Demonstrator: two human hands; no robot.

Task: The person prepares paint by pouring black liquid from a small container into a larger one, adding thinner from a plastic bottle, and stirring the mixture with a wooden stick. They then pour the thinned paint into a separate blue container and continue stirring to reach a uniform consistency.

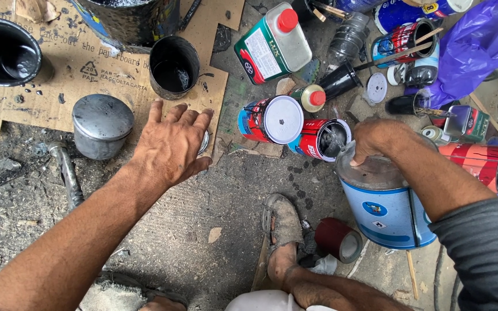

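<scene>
Right hand [376, 141]: laid on the rim of the big blue can [384, 210], near right; fingers curled, grip hidden.
Left hand [171, 144]: fingers spread flat over a small lid [204, 142] on the cardboard [47, 86].
Advice: the can should be kept steady.

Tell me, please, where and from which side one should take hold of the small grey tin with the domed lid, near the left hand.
Probably around its round side wall, just under the lid, coming from above. The grey tin stands upright on the ground, its domed lid looks smooth and gives little hold, and no handle shows. The left hand lies flat beside it, not touching; the cardboard edge behind leaves room for fingers.
</scene>
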